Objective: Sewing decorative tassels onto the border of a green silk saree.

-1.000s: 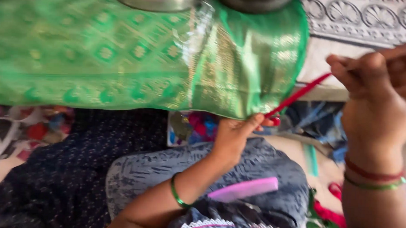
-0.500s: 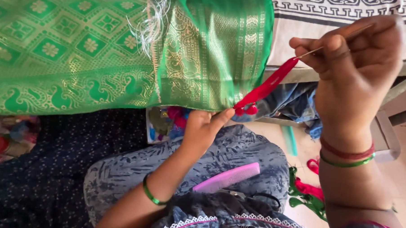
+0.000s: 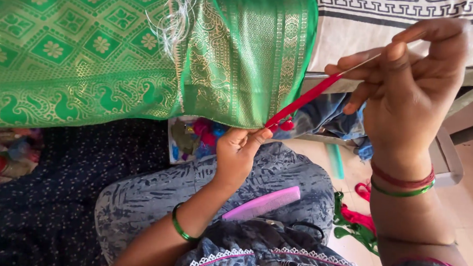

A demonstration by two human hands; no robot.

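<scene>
the red thread [image 3: 300,101] is now drawn tauter — pinched shut in the right hand [image 3: 410,97], raised higher; the left hand [image 3: 238,151] is closed on the green saree [image 3: 239,59] hem.

The green sari [image 3: 118,55] is woven cloth with a silky sheen — its gold patterning glints like metallic thread, and loose pale threads [image 3: 169,20] fray fine and wispy at one fold. The red thread [image 3: 300,101] looks soft and matt, stretched taut. The pink comb [image 3: 263,203] is smooth plastic with a dull gloss. The blue-grey printed garment [image 3: 193,184] over the lap is matt cloth — likely cotton. The green bangle [image 3: 180,226] shines, glossy and hard. The cream mattress cover [image 3: 366,32] looks coarse, matt.
</scene>
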